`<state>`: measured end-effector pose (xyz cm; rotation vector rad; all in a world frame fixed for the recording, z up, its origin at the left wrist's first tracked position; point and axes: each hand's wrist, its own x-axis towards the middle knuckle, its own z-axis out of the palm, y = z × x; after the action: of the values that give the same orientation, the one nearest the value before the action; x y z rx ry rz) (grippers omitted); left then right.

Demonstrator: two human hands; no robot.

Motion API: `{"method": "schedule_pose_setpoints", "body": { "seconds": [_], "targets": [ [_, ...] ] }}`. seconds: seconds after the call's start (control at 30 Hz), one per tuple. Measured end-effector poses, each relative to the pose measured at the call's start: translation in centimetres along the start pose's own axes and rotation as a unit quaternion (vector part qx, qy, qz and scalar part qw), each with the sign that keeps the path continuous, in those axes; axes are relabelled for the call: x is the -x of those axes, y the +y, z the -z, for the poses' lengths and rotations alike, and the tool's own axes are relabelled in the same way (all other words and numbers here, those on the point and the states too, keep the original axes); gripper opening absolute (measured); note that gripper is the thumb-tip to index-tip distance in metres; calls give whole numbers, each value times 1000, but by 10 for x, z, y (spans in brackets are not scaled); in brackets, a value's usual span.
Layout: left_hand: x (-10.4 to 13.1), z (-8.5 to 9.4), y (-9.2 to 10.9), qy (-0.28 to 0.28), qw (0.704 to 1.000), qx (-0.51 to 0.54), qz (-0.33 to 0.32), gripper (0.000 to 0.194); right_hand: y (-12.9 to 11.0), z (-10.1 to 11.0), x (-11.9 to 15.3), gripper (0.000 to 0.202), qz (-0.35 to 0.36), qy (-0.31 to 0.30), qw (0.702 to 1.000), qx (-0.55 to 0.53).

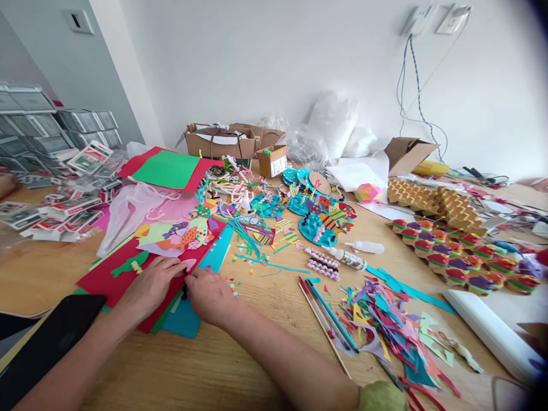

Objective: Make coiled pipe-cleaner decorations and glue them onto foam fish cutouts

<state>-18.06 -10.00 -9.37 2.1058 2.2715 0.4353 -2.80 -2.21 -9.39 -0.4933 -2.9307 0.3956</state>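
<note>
My left hand (154, 279) rests over the red paper sheet (96, 281), its fingers closed on a small pink paper cutout (189, 264). Close beside it, my right hand (209, 295) is pinched at the cutout's near edge. Something small and dark (185, 290) shows under its fingers, too hidden to name. A green paper fish (129, 264) with a yellow piece on it lies left of my left hand. Just beyond my hands are several dotted paper fish (197, 235). Blue paper (182, 318) sticks out from beneath the red sheet.
A black phone (53, 337) lies at the near left. Paper scraps (385, 319), red-handled scissors (422, 394), pens (327, 314) and a glue bottle (349, 258) are on the right. Painted egg cartons (462, 260) stand farther right. Cardboard boxes (218, 142) line the wall.
</note>
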Motion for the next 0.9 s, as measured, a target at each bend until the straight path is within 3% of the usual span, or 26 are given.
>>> {"method": "schedule_pose_setpoints", "body": {
  "seconds": [0.4,0.9],
  "targets": [
    [-4,-3,-3,-15,998,57,27,48,-13,-4,0,30,-3,31,999,16],
    [5,-10,-14,-11,998,63,20,47,-9,-13,2,18,-1,33,999,15]
  ]
}}
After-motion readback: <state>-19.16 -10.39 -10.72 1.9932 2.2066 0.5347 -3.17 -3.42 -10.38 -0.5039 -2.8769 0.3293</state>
